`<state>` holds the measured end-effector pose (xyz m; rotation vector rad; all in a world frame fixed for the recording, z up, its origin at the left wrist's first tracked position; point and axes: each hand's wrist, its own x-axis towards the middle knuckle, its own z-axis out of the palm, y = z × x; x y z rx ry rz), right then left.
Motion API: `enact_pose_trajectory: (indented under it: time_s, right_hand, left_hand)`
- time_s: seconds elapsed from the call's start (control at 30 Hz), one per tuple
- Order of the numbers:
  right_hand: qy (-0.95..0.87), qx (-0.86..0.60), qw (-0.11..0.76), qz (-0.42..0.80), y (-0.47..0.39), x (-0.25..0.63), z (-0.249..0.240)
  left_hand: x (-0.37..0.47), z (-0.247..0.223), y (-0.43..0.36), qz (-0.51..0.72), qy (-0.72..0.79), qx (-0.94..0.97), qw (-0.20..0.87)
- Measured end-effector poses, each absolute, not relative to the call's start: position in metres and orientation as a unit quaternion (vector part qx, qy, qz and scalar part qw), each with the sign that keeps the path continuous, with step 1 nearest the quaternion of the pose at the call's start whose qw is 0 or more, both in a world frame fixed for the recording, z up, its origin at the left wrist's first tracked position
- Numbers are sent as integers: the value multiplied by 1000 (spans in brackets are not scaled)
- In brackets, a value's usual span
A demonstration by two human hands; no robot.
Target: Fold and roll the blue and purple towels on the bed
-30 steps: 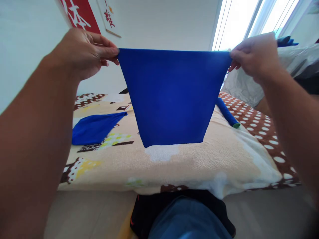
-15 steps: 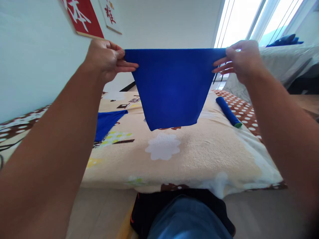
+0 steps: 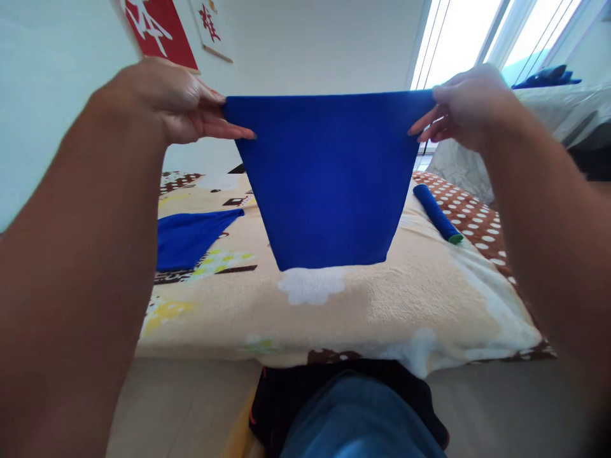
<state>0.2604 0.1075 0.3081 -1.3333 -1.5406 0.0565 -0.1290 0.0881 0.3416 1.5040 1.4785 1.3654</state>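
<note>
- Blue cloth [image 3: 329, 184], in the head view, hangs spread out between two raised hands, its top edge pulled nearly straight and its lower edge in front of the bed, seemingly clear of the blanket [image 3: 429, 299].
- Left hand [image 3: 176, 105]: pinching the cloth's top left corner, with lower fingers stretched out over the near side.
- Right hand [image 3: 470, 108]: gripping the top right corner between the fingertips, other fingers reaching onto the cloth; this hand is a little blurred, so the exact finger placement is hard to read.
- On the blanket, to the left, lies a second blue cloth [image 3: 193, 238], flat and partly hidden by the left forearm.
- To the right lies a blue roll [image 3: 436, 213] with a green end, near the brown cover with white dots [image 3: 480, 219].
- Behind, a red sign [image 3: 162, 38] and a white sign [image 3: 212, 28] hang on the wall [image 3: 324, 44], left of a bright window [image 3: 453, 38].
- Pale floor [image 3: 181, 407] shows below the blanket.
</note>
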Motion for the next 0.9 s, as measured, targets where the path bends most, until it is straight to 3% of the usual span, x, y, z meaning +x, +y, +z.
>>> enact_pose_trajectory:
  time_s: [0.13, 0.23, 0.4, 0.57, 0.7, 0.8, 0.9]
  right_hand:
    - [-631, -596, 447, 217, 121, 256, 286]
    - [-601, -563, 499, 271, 137, 253, 265]
    - [-584, -437, 631, 265, 157, 254, 244]
    - [-609, -404, 648, 217, 144, 265, 208]
    - [-714, -440, 512, 185, 92, 290, 139]
    - [-800, -461, 326, 204, 41, 310, 82]
    - [-826, -476, 235, 193, 1, 320, 42]
  left_hand:
    - [-121, 317, 95, 499, 563, 553, 358]
    - [-118, 290, 118, 534, 520, 567, 350]
    - [-133, 264, 165, 583, 434, 652, 215]
    - [-142, 226, 148, 595, 378, 700, 113]
    - [-149, 159, 85, 546, 390, 738, 74]
    - [-160, 105, 27, 400, 441, 802, 56]
    - [-168, 64, -23, 275, 459, 842, 66]
